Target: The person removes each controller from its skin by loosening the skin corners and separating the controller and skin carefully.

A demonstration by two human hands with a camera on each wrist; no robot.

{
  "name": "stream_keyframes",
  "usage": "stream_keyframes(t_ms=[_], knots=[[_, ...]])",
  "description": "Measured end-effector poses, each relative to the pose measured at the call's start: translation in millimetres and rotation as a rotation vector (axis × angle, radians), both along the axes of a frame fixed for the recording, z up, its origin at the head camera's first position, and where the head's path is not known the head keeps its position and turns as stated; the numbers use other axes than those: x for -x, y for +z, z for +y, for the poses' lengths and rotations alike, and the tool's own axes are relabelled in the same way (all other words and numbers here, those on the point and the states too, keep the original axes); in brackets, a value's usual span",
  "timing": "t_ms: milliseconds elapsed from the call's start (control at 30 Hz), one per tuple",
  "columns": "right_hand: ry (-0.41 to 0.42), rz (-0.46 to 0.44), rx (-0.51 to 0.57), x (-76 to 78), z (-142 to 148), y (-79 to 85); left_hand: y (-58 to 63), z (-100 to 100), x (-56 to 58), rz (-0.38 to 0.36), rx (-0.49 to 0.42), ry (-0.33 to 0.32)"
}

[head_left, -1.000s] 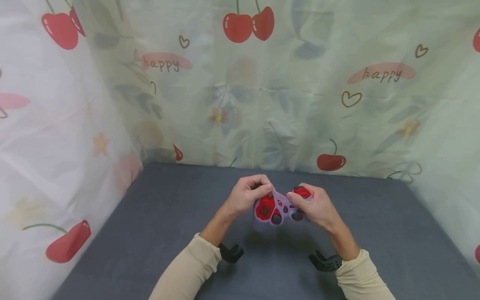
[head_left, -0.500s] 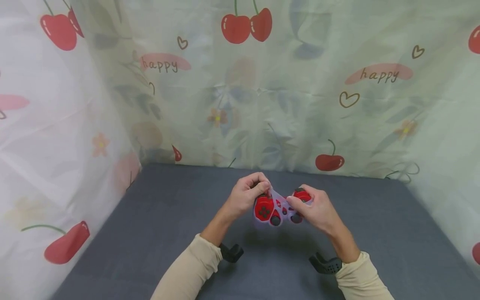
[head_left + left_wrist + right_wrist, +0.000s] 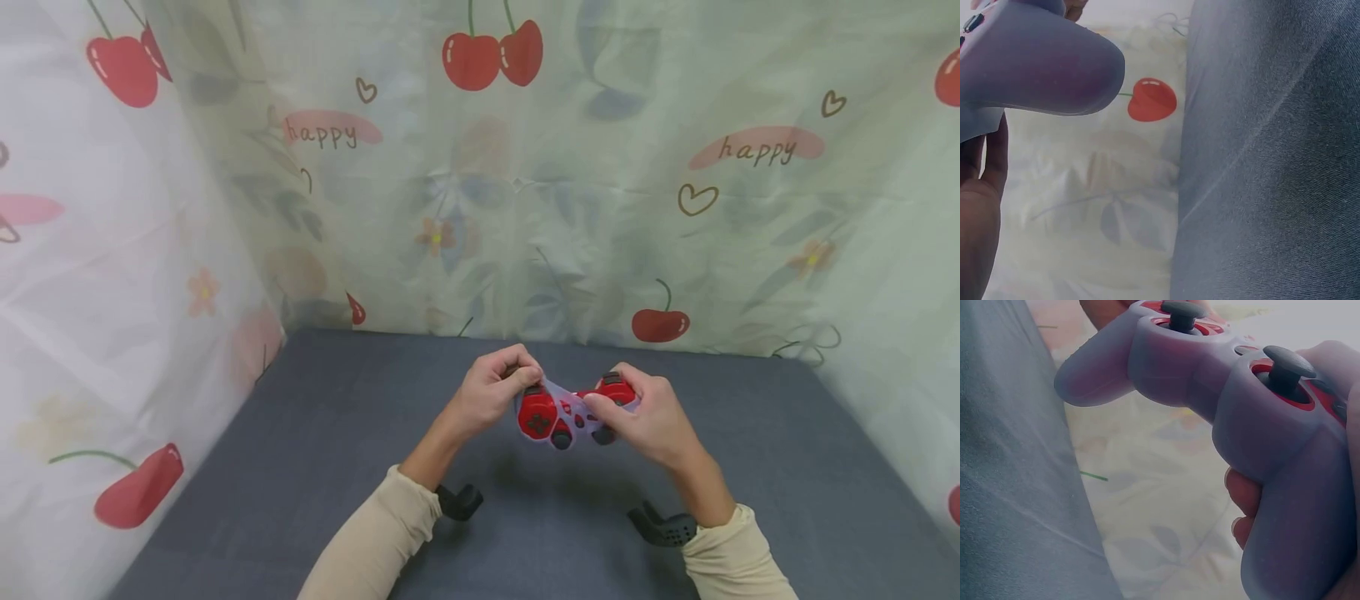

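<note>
A red game controller (image 3: 537, 417) with black thumbsticks is held above the table, wrapped in a translucent lilac silicone cover (image 3: 1172, 369). My left hand (image 3: 495, 387) pinches the cover's upper edge between thumb and fingers, pulling it taut off the controller's top. The red shell shows bare near both shoulders. With my right hand (image 3: 647, 417) I grip the controller's right side, thumb across its face and fingers underneath. In the left wrist view, the cover (image 3: 1054, 69) still encloses one grip handle.
A dark grey cloth covers the table (image 3: 360, 433). Behind it hangs a pale curtain (image 3: 517, 217) printed with cherries, hearts and "happy"; another panel (image 3: 135, 333) stands on the left. Black wrist cameras (image 3: 461, 503) sit on both forearms.
The right hand has shifted slightly right with the controller, which has tipped so more of its red top shows. The left hand keeps its pinch, and the cover is stretched between the hands.
</note>
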State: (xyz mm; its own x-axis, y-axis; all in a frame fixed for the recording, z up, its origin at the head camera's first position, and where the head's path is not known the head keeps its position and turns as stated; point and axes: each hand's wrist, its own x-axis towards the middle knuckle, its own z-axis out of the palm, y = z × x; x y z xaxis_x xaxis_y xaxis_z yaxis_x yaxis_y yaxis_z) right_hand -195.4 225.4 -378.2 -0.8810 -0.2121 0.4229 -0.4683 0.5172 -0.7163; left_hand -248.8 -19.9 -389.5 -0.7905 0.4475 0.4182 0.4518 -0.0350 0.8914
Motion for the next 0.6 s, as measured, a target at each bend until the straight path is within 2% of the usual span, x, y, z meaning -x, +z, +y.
stream_keyframes(t_ms=[200, 500, 600], knots=[[-0.042, 0.074, -0.067, 3.2, 4.5, 3.0, -0.8, 0.8, 0.6, 0.011, 0.0, 0.03], [-0.104, 0.018, -0.074, 6.7, 8.8, 4.4, -2.0, 0.1, 1.7, 0.047, -0.006, 0.046], [-0.114, 0.011, -0.071, 9.2, 9.4, 4.4, -4.3, -0.9, 1.7, 0.069, -0.003, 0.073]])
